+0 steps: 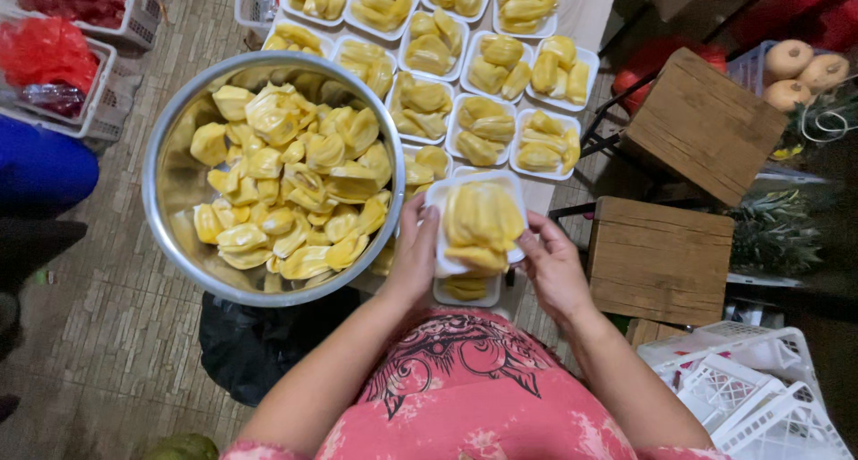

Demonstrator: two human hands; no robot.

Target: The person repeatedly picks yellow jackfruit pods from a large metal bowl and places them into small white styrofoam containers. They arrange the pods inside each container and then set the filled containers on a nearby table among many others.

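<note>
White tray (pixel 441 196) of yellow fruit pieces (pixel 483 217) gripped between both hands, left (pixel 413 256) and right (pixel 554 268), beside fruit-filled steel bowl (pixel 170 183).

Person, seen from above. 2 bare forearms, no sleeves reaching them, no watch, ring or bracelet visible on the left hand (pixel 413 261) or the right hand (pixel 554 268). Garment: 1 pink-red top (pixel 465 406) with mottled paler patches, tie-dye in look. Chest carries 1 dark, swirling line print, roughly symmetrical, with curling points.
</note>
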